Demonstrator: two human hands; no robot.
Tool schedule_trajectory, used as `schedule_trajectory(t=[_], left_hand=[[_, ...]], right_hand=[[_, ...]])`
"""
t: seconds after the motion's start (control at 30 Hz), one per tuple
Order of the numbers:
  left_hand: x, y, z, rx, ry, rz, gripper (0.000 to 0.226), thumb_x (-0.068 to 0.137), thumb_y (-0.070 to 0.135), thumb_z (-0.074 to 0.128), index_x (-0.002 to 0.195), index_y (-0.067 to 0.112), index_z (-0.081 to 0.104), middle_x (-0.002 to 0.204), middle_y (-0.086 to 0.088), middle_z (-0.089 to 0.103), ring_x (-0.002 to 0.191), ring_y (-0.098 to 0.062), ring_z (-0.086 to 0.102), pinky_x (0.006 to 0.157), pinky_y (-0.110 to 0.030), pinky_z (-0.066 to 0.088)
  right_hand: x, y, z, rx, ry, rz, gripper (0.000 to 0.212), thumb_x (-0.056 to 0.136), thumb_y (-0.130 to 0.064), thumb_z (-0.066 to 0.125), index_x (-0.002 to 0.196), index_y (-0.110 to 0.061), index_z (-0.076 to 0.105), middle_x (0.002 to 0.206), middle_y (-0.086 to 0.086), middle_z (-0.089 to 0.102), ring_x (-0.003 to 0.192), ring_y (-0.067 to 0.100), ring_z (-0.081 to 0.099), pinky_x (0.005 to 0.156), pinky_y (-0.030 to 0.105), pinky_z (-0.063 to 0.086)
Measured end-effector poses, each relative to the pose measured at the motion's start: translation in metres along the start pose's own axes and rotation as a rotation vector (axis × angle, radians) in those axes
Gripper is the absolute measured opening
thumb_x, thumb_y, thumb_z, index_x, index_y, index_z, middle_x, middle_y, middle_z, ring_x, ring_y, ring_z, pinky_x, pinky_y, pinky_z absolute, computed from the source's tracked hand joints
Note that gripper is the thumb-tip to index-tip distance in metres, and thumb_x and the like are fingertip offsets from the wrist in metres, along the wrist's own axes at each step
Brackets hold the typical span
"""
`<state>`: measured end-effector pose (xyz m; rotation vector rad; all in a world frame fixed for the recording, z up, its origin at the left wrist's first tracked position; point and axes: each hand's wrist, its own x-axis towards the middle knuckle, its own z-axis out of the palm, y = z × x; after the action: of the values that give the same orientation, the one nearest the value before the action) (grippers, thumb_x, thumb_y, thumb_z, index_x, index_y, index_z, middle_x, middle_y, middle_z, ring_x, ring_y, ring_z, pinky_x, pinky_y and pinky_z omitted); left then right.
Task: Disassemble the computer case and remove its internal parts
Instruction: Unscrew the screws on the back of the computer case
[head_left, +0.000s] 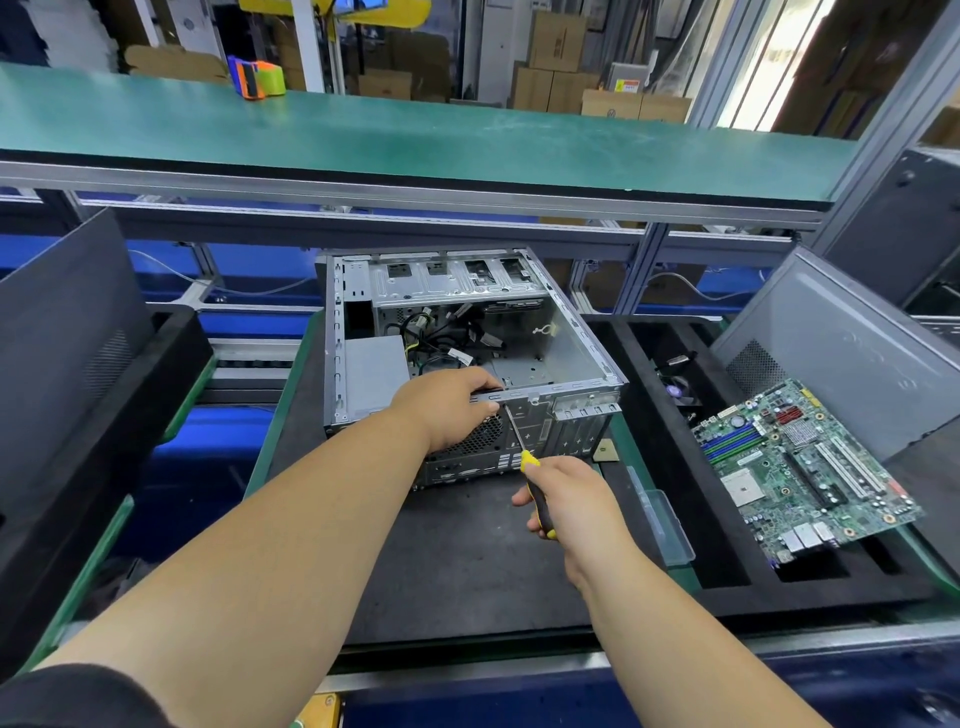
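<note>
Overhead, a long green shelf (415, 135) runs the whole width of the bench, with a roll of orange and green tape (258, 78) on its far left edge and stacked cardboard boxes (556, 67) beyond; one box carries a red and white label, too small to read. Down on the dark mat (457, 561) in the middle sits the computer case (467, 332), lying with its open side up, so the drive bays at the far end, a grey power supply (374, 371) on the left and a tangle of cables (441, 338) are all exposed. A dark side panel (67, 332) leans at the far left, and a grey panel (841, 353) leans at the right. Near that grey panel, a green motherboard (800, 473) lies tilted across a black foam tray (701, 545); its printing is too fine to make out. A small fan (678, 389) rests further back in the same tray, and a clear plastic box (665, 519) lies along the tray's left edge.

Both bare forearms reach forward from the near edge. The left hand (447, 410) curls its fingers over the near top rim of the case, gripping it. The right hand (566, 499) is wrapped around the yellow-and-black handle of a screwdriver (524, 457), whose thin shaft angles up and left so its tip meets the case's rear panel just below the left hand.
</note>
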<state>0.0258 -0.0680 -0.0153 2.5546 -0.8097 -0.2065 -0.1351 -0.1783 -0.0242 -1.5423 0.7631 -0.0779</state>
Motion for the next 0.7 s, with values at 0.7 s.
schedule_trajectory(t=[0.7], left_hand=[[-0.0014, 0.0019, -0.0016, 0.006, -0.004, -0.002, 0.028, 0.094, 0.046, 0.053, 0.122, 0.046, 0.054, 0.118, 0.013, 0.064, 0.106, -0.016, 0.057, 0.075, -0.029, 0.04]], right_hand=[[0.0021, 0.0078, 0.0014, 0.034, 0.041, -0.015, 0.012, 0.097, -0.019, 0.053, 0.095, -0.012, 0.062, 0.073, 0.002, 0.06, 0.04, 0.008, 0.046, 0.04, 0.019, 0.038]])
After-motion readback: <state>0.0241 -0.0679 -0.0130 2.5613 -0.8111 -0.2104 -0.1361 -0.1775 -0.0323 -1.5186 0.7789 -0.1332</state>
